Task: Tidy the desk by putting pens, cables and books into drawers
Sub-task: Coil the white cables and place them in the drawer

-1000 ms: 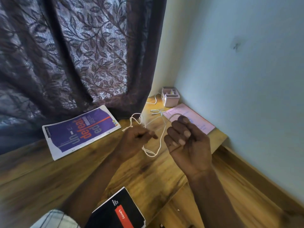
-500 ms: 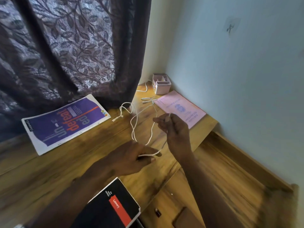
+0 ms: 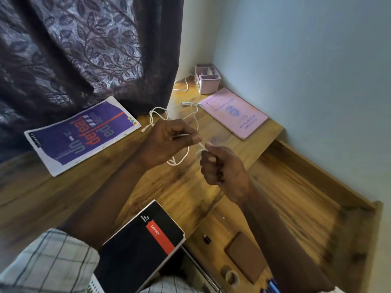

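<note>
A thin white cable [image 3: 193, 115] trails over the wooden desk [image 3: 169, 193] and loops between both hands. My left hand [image 3: 169, 140] pinches a stretch of it above the desk's middle. My right hand [image 3: 222, 166] is closed on another part of it just to the right, knuckles up. A purple book [image 3: 82, 134] lies at the left, a pink booklet [image 3: 234, 113] at the back right, and a black notebook [image 3: 139, 246] at the near edge. Blue pens [image 3: 271, 286] lie in the open drawer [image 3: 285, 208] at the lower right.
A pink desk organiser [image 3: 207, 81] stands in the back corner, with a second white cable [image 3: 183, 85] beside it. A dark patterned curtain [image 3: 84, 49] hangs behind the desk. The drawer also holds a brown flat object [image 3: 245, 254], a tape roll [image 3: 231, 277] and a small black item [image 3: 207, 238].
My left hand rose from the desk's front to the middle with the cable. My right hand dropped and turned closer to it. The view tilted down, showing more of the open drawer.
</note>
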